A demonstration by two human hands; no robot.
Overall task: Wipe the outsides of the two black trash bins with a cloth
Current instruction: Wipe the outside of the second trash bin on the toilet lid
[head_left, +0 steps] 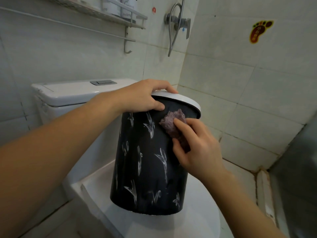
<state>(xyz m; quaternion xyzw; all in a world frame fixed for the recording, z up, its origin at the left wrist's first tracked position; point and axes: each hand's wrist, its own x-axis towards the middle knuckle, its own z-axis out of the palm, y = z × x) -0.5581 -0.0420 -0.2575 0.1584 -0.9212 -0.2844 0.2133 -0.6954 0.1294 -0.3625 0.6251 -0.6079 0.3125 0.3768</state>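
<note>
A black trash bin (145, 169) with white leaf marks and a white top ring is held up, tilted, above the toilet lid. My left hand (144, 97) grips its white rim, fingers over the top and thumb on the black side. My right hand (193, 145) holds a crumpled purple cloth (173, 124) and presses it against the upper right of the bin's outside, just under the rim. Only one bin is in view.
A white toilet with its closed lid (197, 220) and cistern (77, 93) sits under and behind the bin. A metal shelf with bottles (120, 12) hangs on the tiled wall. A shower valve and hose (178, 23) is at the corner. A foot-shaped sticker (260, 30) is on the right wall.
</note>
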